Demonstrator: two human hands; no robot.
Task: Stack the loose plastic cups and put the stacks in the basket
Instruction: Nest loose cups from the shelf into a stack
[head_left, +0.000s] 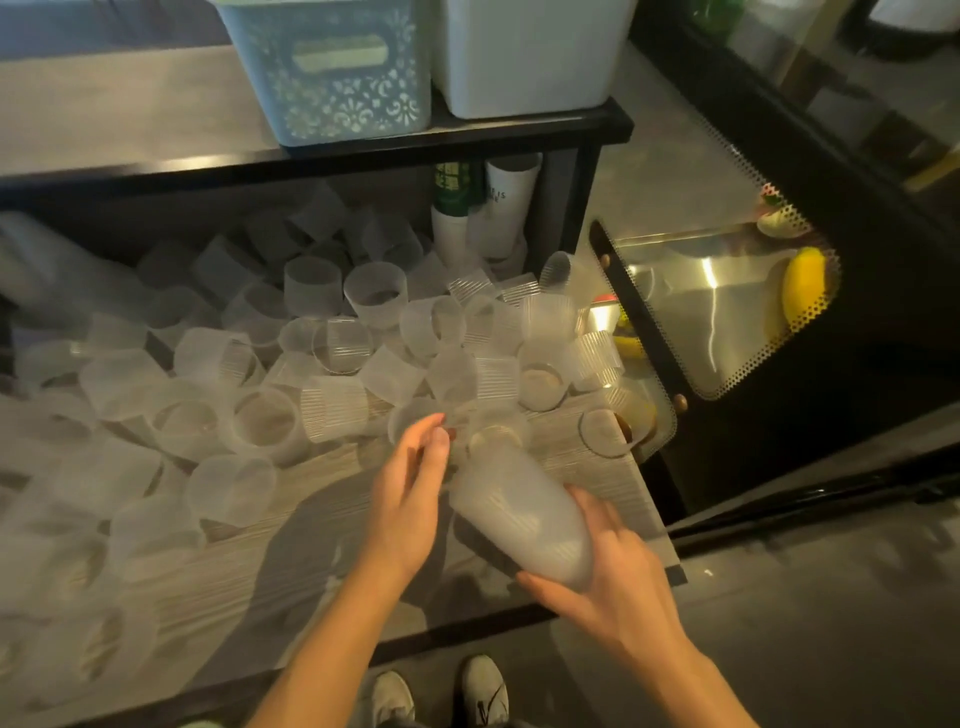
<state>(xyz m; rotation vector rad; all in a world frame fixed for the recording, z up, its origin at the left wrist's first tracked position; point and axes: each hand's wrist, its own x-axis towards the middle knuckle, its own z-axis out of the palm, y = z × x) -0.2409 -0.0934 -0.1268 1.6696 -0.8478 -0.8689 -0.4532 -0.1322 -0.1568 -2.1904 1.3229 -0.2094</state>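
A stack of frosted plastic cups (524, 512) is held tilted over the near right part of the wooden worktop (291, 525), its closed base toward the person and its open mouth pointing away toward the pile. The right hand (608, 592) is wrapped around the base end of this stack, with the fingers curled under it and the thumb on top. The left hand (410, 493) is raised just beside the mouth of the stack; its fingers are bent and bunched toward the thumb at the rim of a loose cup (415, 423), but whether that cup is actually pinched cannot be told because of blur.

A large heap of loose cups (291, 353) is spread over most of the worktop, lying on their sides and upright, some ribbed and some plain. On a black shelf (467, 137) above the heap, a pale blue patterned basket (332, 73) is set, with a white bin (524, 57) just beside it on the right. Beneath the shelf, tall white cups (511, 192) are stood at the back. At the right, a glass display case (717, 306) is seen holding a yellow item. 2 shoes (441, 696) are visible on the floor below.
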